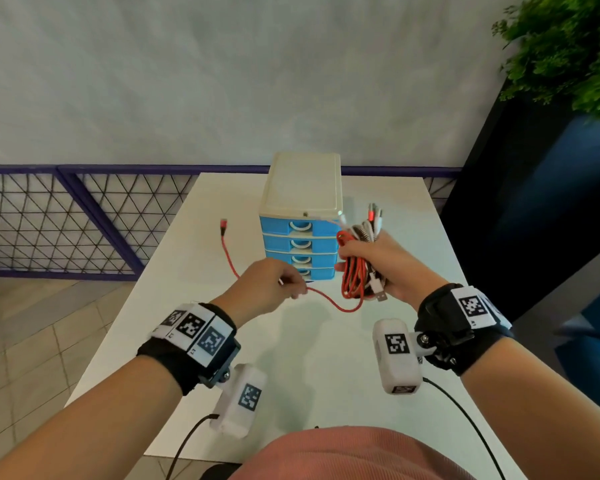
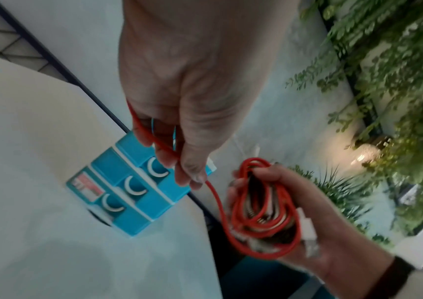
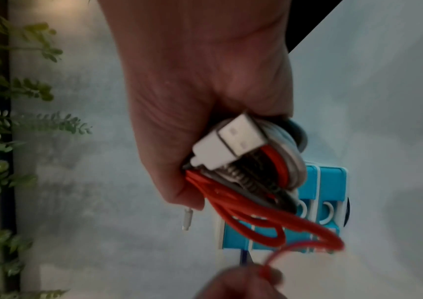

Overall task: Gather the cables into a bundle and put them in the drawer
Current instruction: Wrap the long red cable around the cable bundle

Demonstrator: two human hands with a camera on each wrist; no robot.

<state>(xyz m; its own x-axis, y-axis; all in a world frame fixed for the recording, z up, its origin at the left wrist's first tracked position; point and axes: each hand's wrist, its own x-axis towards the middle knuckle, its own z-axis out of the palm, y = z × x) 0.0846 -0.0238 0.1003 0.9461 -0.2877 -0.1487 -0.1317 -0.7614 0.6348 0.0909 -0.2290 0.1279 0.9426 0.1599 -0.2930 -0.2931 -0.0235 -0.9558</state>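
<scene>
My right hand (image 1: 378, 261) grips a coiled bundle of cables (image 1: 355, 271), red, white and braided grey, held above the table in front of the drawer unit. A white USB plug (image 3: 233, 147) sticks out of the bundle. A loose red cable (image 1: 329, 302) runs from the bundle to my left hand (image 1: 274, 285), which pinches it between thumb and fingers (image 2: 189, 174). Its free end with a red plug (image 1: 223, 224) trails back over the table to the left. The blue drawer unit (image 1: 300, 244) with a cream top stands behind, all its drawers closed.
The white table (image 1: 174, 306) carries only the drawer unit and the trailing cable. A purple mesh railing (image 1: 84, 220) runs behind it on the left. A dark planter with green foliage (image 1: 568, 57) stands at the right.
</scene>
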